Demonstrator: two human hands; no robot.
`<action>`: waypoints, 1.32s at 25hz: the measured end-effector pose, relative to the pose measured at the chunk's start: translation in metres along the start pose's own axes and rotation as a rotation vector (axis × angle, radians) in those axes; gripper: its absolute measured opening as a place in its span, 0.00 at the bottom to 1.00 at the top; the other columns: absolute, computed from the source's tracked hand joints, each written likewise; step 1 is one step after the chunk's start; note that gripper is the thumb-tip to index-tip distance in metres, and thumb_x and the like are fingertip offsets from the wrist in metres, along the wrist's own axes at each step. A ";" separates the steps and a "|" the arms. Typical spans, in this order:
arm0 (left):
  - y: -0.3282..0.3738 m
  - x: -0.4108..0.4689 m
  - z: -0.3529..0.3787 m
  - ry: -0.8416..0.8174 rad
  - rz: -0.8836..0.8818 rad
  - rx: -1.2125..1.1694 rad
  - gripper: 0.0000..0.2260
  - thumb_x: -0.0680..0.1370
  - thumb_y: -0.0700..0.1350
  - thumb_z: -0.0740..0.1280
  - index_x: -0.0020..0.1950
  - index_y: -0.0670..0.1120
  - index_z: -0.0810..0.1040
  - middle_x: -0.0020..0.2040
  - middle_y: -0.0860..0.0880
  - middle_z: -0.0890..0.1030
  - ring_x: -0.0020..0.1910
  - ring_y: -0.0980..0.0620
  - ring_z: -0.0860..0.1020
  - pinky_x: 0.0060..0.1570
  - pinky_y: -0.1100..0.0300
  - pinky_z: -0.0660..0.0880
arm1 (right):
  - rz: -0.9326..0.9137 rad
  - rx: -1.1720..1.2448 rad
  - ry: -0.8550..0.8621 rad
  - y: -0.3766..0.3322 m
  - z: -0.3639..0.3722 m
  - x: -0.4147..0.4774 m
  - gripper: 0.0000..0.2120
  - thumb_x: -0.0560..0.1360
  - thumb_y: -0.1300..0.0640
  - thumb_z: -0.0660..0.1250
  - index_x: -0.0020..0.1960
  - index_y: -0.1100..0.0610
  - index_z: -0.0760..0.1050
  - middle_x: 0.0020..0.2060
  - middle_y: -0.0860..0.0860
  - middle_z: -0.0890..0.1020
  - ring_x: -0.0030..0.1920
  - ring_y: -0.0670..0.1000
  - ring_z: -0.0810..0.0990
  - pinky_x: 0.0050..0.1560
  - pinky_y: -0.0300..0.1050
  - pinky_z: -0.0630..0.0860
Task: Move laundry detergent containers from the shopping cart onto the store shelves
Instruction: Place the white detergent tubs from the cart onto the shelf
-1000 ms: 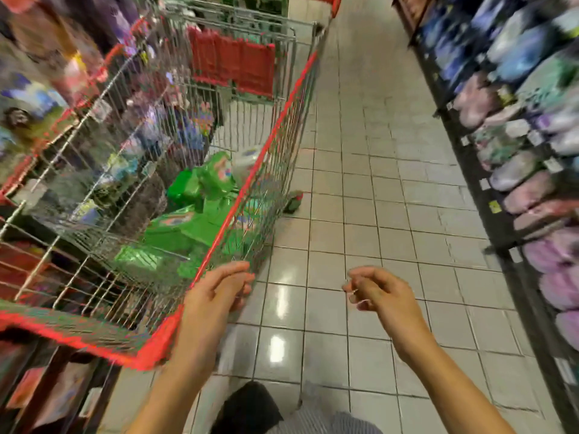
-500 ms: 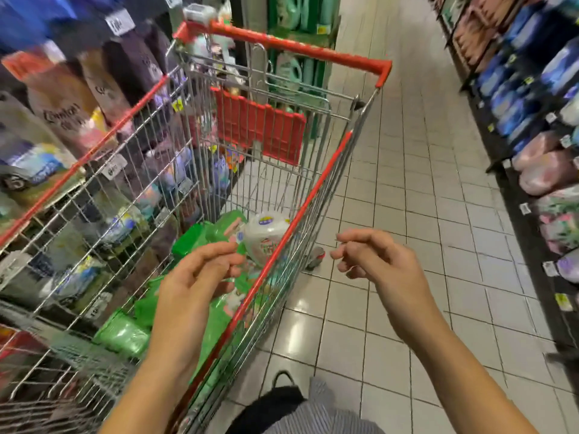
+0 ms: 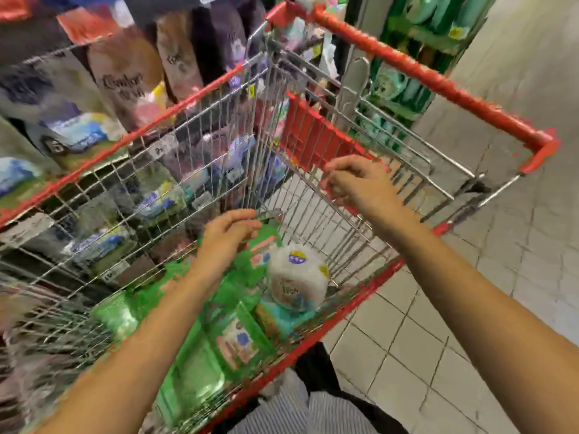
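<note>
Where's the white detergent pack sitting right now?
Head view: the white detergent pack lies in the cart, on the green packs near its right rim, just right of the left hand.

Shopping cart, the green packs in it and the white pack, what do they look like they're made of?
Shopping cart: bare metal wire, silvery and shiny, going by the thin welded grid; its rim looks like red plastic trim. Green packs: probably soft plastic film, glossy, with glare and creases. White pack: likely plastic film too, rounded and bulging; the blur leaves it open.
</note>
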State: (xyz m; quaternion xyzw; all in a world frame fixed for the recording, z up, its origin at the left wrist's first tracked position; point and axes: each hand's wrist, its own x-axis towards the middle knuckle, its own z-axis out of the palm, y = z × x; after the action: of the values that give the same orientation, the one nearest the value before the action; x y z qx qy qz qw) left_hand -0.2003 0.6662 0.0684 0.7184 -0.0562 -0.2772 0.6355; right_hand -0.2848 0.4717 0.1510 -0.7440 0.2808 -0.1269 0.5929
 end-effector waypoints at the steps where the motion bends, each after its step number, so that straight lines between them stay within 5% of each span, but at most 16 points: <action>1: -0.009 0.014 0.006 0.017 -0.032 0.010 0.09 0.77 0.35 0.65 0.55 0.43 0.80 0.41 0.50 0.81 0.34 0.63 0.78 0.36 0.68 0.72 | 0.054 -0.125 -0.120 0.013 0.006 0.027 0.07 0.78 0.67 0.61 0.45 0.57 0.74 0.36 0.53 0.79 0.30 0.45 0.76 0.30 0.36 0.71; 4: -0.049 0.048 0.017 0.042 -0.173 0.017 0.12 0.79 0.35 0.64 0.62 0.37 0.76 0.41 0.49 0.78 0.30 0.67 0.77 0.29 0.74 0.70 | 0.196 -0.438 -0.451 0.059 0.025 0.092 0.04 0.80 0.61 0.60 0.48 0.59 0.73 0.40 0.56 0.78 0.32 0.49 0.75 0.33 0.40 0.70; 8: -0.110 0.085 0.021 0.007 -0.333 0.088 0.12 0.80 0.40 0.63 0.63 0.39 0.76 0.51 0.46 0.77 0.47 0.55 0.74 0.34 0.73 0.69 | 0.391 -0.653 -0.640 0.122 0.045 0.138 0.07 0.80 0.59 0.60 0.44 0.59 0.72 0.37 0.55 0.75 0.33 0.51 0.74 0.32 0.39 0.69; 10: -0.139 0.101 0.022 -0.035 -0.370 0.078 0.15 0.79 0.35 0.63 0.66 0.34 0.73 0.50 0.46 0.78 0.42 0.60 0.78 0.36 0.77 0.70 | 0.412 -0.820 -0.761 0.159 0.055 0.141 0.09 0.79 0.59 0.62 0.40 0.59 0.72 0.35 0.53 0.74 0.36 0.53 0.73 0.30 0.39 0.70; 12: -0.167 0.118 0.024 -0.099 -0.401 0.028 0.21 0.77 0.31 0.65 0.69 0.34 0.68 0.54 0.46 0.78 0.42 0.63 0.79 0.39 0.76 0.72 | 0.419 -0.968 -0.895 0.200 0.067 0.139 0.12 0.79 0.56 0.63 0.50 0.66 0.76 0.43 0.60 0.78 0.41 0.54 0.75 0.38 0.39 0.74; 15: -0.206 0.136 0.026 -0.297 -0.433 0.119 0.35 0.70 0.37 0.75 0.72 0.54 0.65 0.67 0.52 0.67 0.63 0.54 0.69 0.56 0.65 0.70 | 0.498 -1.181 -0.936 0.256 0.073 0.117 0.45 0.68 0.39 0.70 0.74 0.61 0.58 0.70 0.61 0.64 0.68 0.60 0.67 0.68 0.48 0.65; 17: -0.226 0.143 0.029 -0.438 -0.435 0.202 0.44 0.66 0.37 0.79 0.74 0.59 0.60 0.69 0.55 0.62 0.68 0.55 0.63 0.62 0.65 0.66 | 0.612 -1.125 -0.808 0.281 0.074 0.097 0.65 0.59 0.44 0.79 0.77 0.53 0.36 0.71 0.61 0.55 0.71 0.65 0.60 0.71 0.56 0.63; 19: -0.243 0.147 0.035 -0.500 -0.416 0.222 0.51 0.64 0.35 0.79 0.77 0.56 0.53 0.68 0.56 0.59 0.68 0.56 0.60 0.58 0.74 0.65 | 0.569 -1.073 -0.637 0.298 0.076 0.079 0.71 0.56 0.46 0.82 0.75 0.48 0.27 0.69 0.60 0.55 0.70 0.65 0.61 0.70 0.56 0.65; 21: -0.253 0.148 0.040 -0.484 -0.393 0.177 0.54 0.63 0.32 0.79 0.78 0.54 0.51 0.68 0.56 0.58 0.69 0.54 0.60 0.60 0.74 0.66 | 0.478 -1.038 -0.491 0.303 0.079 0.072 0.69 0.56 0.42 0.81 0.76 0.47 0.31 0.67 0.59 0.59 0.67 0.64 0.65 0.68 0.55 0.67; 25: -0.258 0.145 0.040 -0.411 -0.352 0.148 0.53 0.60 0.33 0.80 0.77 0.53 0.56 0.75 0.50 0.60 0.73 0.50 0.61 0.73 0.53 0.60 | 0.440 -0.970 -0.426 0.291 0.073 0.078 0.63 0.50 0.49 0.84 0.75 0.58 0.51 0.64 0.58 0.69 0.64 0.60 0.72 0.62 0.53 0.73; 29: -0.245 0.138 0.034 -0.293 -0.318 0.163 0.52 0.54 0.44 0.84 0.74 0.53 0.64 0.73 0.50 0.66 0.70 0.47 0.67 0.71 0.48 0.66 | 0.495 -0.841 -0.463 0.265 0.060 0.087 0.48 0.47 0.50 0.86 0.61 0.58 0.68 0.55 0.50 0.78 0.54 0.51 0.78 0.55 0.48 0.78; 33: -0.219 0.129 0.021 -0.242 -0.352 0.083 0.50 0.46 0.58 0.82 0.68 0.55 0.71 0.66 0.50 0.74 0.63 0.47 0.76 0.61 0.48 0.76 | 0.570 -0.434 -0.548 0.239 0.049 0.092 0.26 0.54 0.67 0.82 0.44 0.51 0.75 0.33 0.39 0.84 0.36 0.39 0.82 0.34 0.32 0.77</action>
State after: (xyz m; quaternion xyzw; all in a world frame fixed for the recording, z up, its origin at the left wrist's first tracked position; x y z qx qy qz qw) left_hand -0.1616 0.6330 -0.1815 0.7041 -0.0170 -0.4658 0.5357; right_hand -0.2479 0.4260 -0.1029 -0.7501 0.3274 0.3052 0.4869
